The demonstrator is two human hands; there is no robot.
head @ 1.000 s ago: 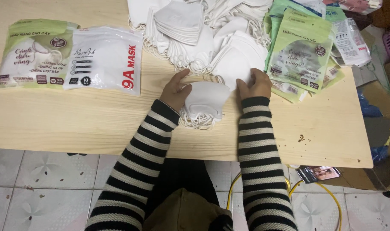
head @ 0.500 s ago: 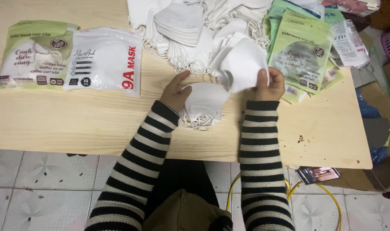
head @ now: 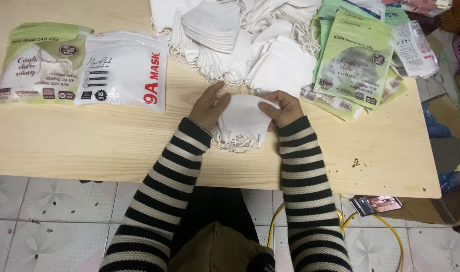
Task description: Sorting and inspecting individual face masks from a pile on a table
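Note:
A small stack of white folded face masks (head: pixel 243 123) lies on the wooden table (head: pixel 88 146) in front of me, ear loops trailing at its near edge. My left hand (head: pixel 207 107) grips the stack's left side. My right hand (head: pixel 284 108) presses a mask onto the stack's right top corner. Both arms wear black-and-white striped sleeves. Behind the hands spreads a large loose pile of white masks (head: pixel 230 40).
Two filled mask packs lie at the left: a green one (head: pixel 38 63) and a white one (head: pixel 124 70). Several flat green pouches (head: pixel 358 58) are piled at the right. Beyond the table's right edge are boxes, and yellow cable (head: pixel 386 226) lies on the tiled floor.
My right hand picked a mask from the pile behind, lifted it, and has brought it down onto the stack. My left hand stayed on the stack.

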